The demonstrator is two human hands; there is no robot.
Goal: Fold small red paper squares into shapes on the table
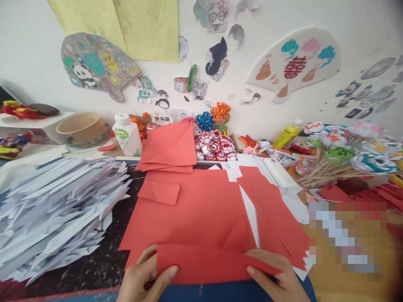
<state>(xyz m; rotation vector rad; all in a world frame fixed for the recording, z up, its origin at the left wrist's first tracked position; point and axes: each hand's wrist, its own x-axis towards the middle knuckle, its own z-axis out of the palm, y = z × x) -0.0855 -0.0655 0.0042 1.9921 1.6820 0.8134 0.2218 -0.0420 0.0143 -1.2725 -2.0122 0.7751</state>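
Observation:
A strip of red paper is stretched sideways between my hands at the near edge of the table. My left hand pinches its left end, thumb in front and fingers behind. At the other end, my right hand grips it the same way, and a pointed corner sticks out past the thumb. Beneath and beyond lie large red sheets. A small folded red piece rests on their upper left. More red sheets lie to the right over white paper.
Folded white paper strips are heaped on the left. At the back stand a stack of red squares, a white bottle, red-and-white paper pieces and a yellow bottle. Paper flowers on sticks lie right, near a pixelated patch.

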